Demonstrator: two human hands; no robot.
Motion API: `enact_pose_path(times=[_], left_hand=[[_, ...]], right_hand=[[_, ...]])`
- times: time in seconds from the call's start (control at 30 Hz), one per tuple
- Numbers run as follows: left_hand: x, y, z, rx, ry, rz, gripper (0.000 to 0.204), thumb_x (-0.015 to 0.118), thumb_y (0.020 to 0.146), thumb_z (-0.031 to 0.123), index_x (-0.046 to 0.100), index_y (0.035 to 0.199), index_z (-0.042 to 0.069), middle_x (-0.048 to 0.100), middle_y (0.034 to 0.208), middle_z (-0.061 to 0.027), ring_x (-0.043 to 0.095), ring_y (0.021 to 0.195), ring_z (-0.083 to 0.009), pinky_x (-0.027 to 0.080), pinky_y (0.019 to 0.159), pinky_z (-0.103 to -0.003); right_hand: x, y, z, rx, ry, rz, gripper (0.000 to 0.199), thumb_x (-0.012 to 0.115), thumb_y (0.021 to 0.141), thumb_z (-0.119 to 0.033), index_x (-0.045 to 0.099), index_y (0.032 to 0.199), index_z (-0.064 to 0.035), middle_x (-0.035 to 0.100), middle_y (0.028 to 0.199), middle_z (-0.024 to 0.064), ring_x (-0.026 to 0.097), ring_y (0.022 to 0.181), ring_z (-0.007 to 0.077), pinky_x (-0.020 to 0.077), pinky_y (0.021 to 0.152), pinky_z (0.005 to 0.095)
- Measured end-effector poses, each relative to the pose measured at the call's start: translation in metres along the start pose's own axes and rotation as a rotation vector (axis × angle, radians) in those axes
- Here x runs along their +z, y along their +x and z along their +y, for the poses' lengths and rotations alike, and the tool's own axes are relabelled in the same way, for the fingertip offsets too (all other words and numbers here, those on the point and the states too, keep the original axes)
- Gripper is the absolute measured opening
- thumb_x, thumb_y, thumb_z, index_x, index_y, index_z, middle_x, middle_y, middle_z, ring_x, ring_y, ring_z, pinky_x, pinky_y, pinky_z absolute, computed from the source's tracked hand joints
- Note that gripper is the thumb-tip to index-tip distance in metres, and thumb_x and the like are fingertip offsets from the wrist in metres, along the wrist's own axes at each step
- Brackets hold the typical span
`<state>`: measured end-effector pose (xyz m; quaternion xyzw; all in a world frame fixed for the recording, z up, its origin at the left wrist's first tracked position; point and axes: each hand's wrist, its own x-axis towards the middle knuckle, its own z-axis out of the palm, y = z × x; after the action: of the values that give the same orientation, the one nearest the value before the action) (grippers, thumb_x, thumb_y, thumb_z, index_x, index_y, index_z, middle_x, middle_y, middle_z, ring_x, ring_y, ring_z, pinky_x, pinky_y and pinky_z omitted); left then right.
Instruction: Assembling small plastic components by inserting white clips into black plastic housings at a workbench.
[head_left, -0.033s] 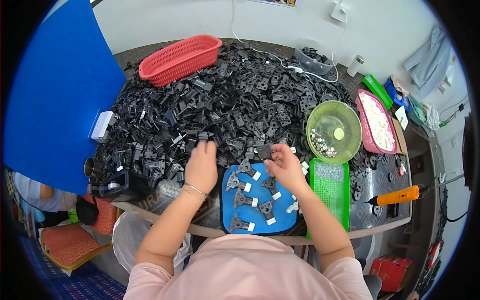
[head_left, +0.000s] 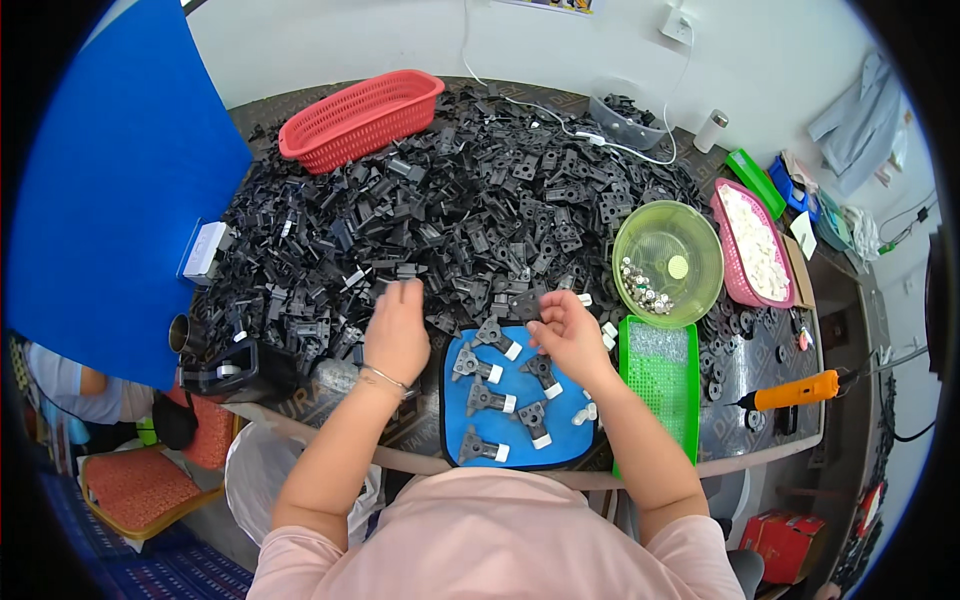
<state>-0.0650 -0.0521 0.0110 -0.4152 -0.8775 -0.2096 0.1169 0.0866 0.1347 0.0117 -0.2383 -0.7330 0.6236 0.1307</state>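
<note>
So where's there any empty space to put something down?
The blue mat is bare at its near right corner, beside the white-ended black pieces. The table shows a small bare patch between the green tray and the orange tool. Beyond the mat it's crowded: a heap of black parts, with the left hand over its near edge.

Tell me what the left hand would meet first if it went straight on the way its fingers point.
Likely a black part in the pile just beyond the left hand, though depth is unclear and it might pass above.
</note>
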Motion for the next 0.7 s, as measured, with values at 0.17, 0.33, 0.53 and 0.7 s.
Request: enact_pose_path(times=[0.17,0.33,0.53,0.7], left_hand=[[-0.014,-0.001,-0.014,-0.313,-0.618,-0.032,0.053,0.049,0.066,-0.015,0.055,0.117,0.002,0.05,0.089,-0.0104,0.054,0.077,-0.0204,0.047,0.074,-0.026],[-0.011,-0.014,0.021,-0.524,-1.511,-0.089,0.063,0.048,0.068,-0.02,0.056,0.124,0.009,0.045,0.087,0.004,0.046,0.072,-0.0046,0.042,0.067,-0.016],[-0.018,-0.029,0.044,-0.514,-1.672,-0.263,0.043,0.058,0.071,-0.018,0.055,0.107,0.005,0.056,0.103,-0.0018,0.056,0.09,-0.0085,0.047,0.078,-0.022],[-0.016,-0.027,0.036,-0.342,-1.578,-0.265,0.034,0.064,0.074,-0.012,0.052,0.102,0.004,0.057,0.101,-0.0031,0.055,0.081,-0.0069,0.047,0.073,-0.023]], right_hand=[[0.015,-0.013,-0.004,0.121,0.36,-0.142,0.026,0.06,0.086,-0.001,0.051,0.111,-0.0016,0.061,0.086,0.0046,0.061,0.07,0.0105,0.0496,0.06,0.0225],[0.042,-0.025,-0.008,0.204,0.666,-0.322,0.023,0.064,0.086,-0.006,0.056,0.108,-0.0039,0.062,0.09,0.0029,0.059,0.074,0.0098,0.0493,0.066,0.023],[0.038,-0.022,-0.012,0.108,0.626,-0.302,0.021,0.064,0.087,-0.009,0.059,0.106,-0.0036,0.063,0.095,0.0022,0.058,0.084,0.0103,0.0478,0.076,0.0254],[0.026,-0.023,-0.017,0.166,0.659,-0.524,0.024,0.061,0.088,-0.009,0.059,0.111,-0.0022,0.063,0.097,0.0016,0.058,0.088,0.0087,0.0467,0.08,0.0239]])
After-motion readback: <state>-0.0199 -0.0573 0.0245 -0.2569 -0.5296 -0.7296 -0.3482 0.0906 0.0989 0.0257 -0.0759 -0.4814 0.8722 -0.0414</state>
